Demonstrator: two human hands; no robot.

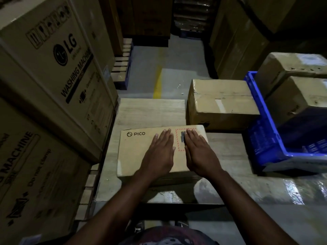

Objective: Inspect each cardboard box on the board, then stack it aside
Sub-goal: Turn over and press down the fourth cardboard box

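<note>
The flat box (134,151) lay on the near part of the wooden board (150,112), its long side across me and its near edge close to the board's front. It was plain brown card, low and wide, with "PICO" and a round mark printed at the far left corner of the lid and a red dashed rectangle with a dark picture inside it toward the far right. The lid looked smooth and shut; I could see no dents or tears on the top, though the sides were mostly out of my sight.

I had both palms down on that lid. My left hand (159,154) rested near the middle and my right hand (200,152) just beside it, partly over the red rectangle. The fingers (164,137) of both were straight and held close together, pressing flat and gripping nothing. I judge I laid them so to feel the top for give and to steady the box while I looked it over.

Past the far right corner sat a deeper taped box (221,101), right beside the board, probably where checked ones go. Right of it stood a blue crate (265,144) holding more boxes (300,96). Big washing machine cartons (53,68) walled my left.
</note>
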